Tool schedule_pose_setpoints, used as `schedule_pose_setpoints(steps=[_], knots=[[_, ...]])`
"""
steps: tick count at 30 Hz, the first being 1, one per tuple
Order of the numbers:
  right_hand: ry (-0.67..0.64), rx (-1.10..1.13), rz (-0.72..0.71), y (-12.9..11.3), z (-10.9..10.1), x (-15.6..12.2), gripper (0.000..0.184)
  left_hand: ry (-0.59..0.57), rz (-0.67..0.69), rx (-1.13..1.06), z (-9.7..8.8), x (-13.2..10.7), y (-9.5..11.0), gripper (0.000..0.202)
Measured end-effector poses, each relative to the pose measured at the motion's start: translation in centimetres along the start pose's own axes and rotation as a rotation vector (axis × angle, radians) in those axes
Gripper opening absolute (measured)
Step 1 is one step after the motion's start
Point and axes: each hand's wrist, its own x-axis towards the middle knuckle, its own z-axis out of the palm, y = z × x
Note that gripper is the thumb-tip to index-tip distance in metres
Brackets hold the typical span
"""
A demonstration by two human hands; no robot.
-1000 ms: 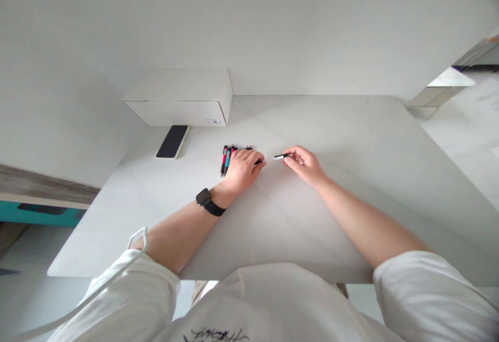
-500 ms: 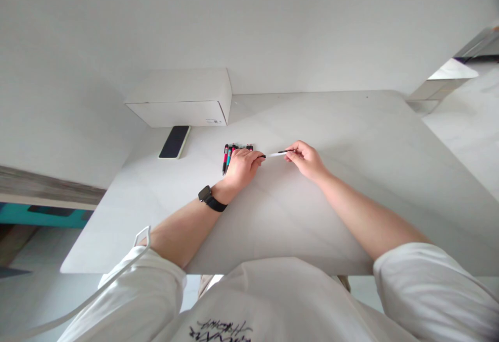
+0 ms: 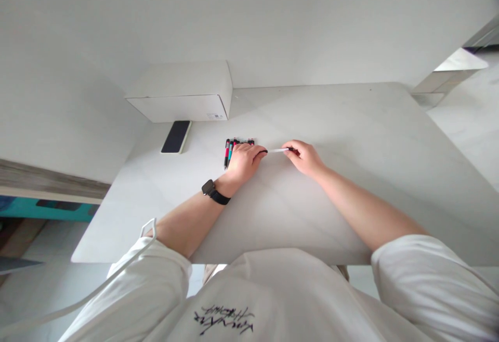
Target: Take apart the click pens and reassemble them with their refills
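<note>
A: What step are the hands at?
B: I judge it's handling a pen in parts, end to end above the table (image 3: 331,217). Whether they're being joined or parted, I can't tell.
A: How is each grip?
B: The left hand (image 3: 242,164) seems clamped on a dark pen part (image 3: 266,150), mostly hidden by the fingers. The right hand (image 3: 306,158) pinches the black end of a pale pen part (image 3: 277,150).
A: So where's the pale one?
B: Spanning the gap between the hands. Its far end is right at the dark part; contact is too small to make out.
A: What does the next move call for?
B: Steady fingers, with both parts kept in line, I'd say.
A: And its looks?
B: Slim, straight, whitish, nearly level. Colored pens (image 3: 227,149), red and teal with black, lie beside and partly behind the left hand.
</note>
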Motion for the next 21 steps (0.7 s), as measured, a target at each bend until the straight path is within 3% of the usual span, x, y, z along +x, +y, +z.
schedule_pose_setpoints(steps=[2,8,13,21], knots=[[0.041,0.022,-0.032,-0.1,0.0,0.0,0.031,-0.005,0.001,-0.004,0.1,0.0,0.0,0.029],[-0.029,0.009,0.116,0.2,-0.1,-0.2,0.036,-0.007,-0.013,0.005,0.0,0.0,0.2,0.030],[0.052,-0.017,0.001,0.1,0.0,-0.3,0.029,0.008,-0.017,0.000,0.1,-0.1,0.2,0.031],[-0.014,-0.064,0.061,0.9,0.0,-0.1,0.036,0.027,-0.005,0.002,0.4,-0.1,0.0,0.029]])
